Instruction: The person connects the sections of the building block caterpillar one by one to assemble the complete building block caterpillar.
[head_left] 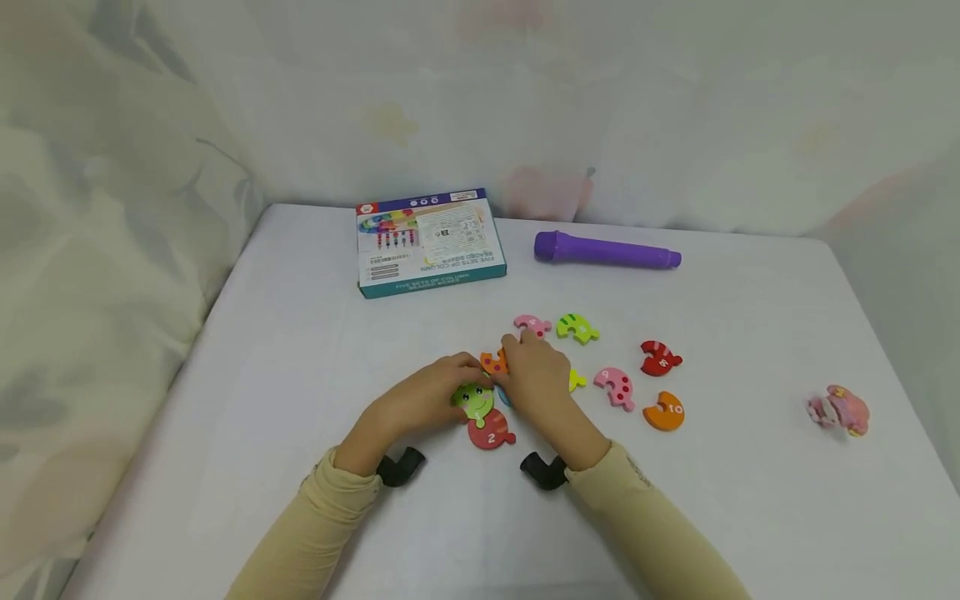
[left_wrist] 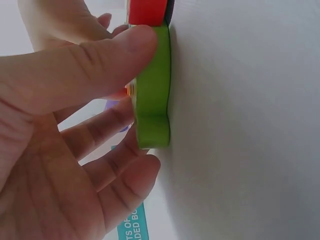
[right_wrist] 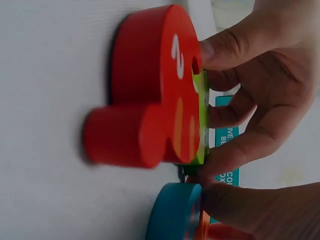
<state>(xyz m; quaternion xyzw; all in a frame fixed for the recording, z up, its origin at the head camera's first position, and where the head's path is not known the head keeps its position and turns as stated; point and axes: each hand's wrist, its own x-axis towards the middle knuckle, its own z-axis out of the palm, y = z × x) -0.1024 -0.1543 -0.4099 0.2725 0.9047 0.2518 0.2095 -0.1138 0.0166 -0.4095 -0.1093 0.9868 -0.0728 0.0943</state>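
Observation:
A green smiling caterpillar-head puzzle piece (head_left: 471, 402) marked 1 lies joined to a red piece (head_left: 490, 430) marked 2. My left hand (head_left: 423, 396) grips the green head, its thumb along the edge in the left wrist view and its fingers across on the far side. With thumb and fingers my right hand (head_left: 538, 375) pinches an orange spotted piece (head_left: 492, 362) just above and right of the head. A blue piece (right_wrist: 170, 215) sits beneath that hand, mostly hidden in the head view. The red piece stands large in the right wrist view.
Pink (head_left: 617, 388), light green (head_left: 576, 327), dark red (head_left: 660, 358) and orange number 10 (head_left: 664, 412) pieces are scattered rightward; a yellow one (head_left: 576, 380) shows behind the right hand. Behind lie a flat toy box (head_left: 431, 242) and purple microphone (head_left: 607, 251). A pink figurine (head_left: 842, 411) is far right.

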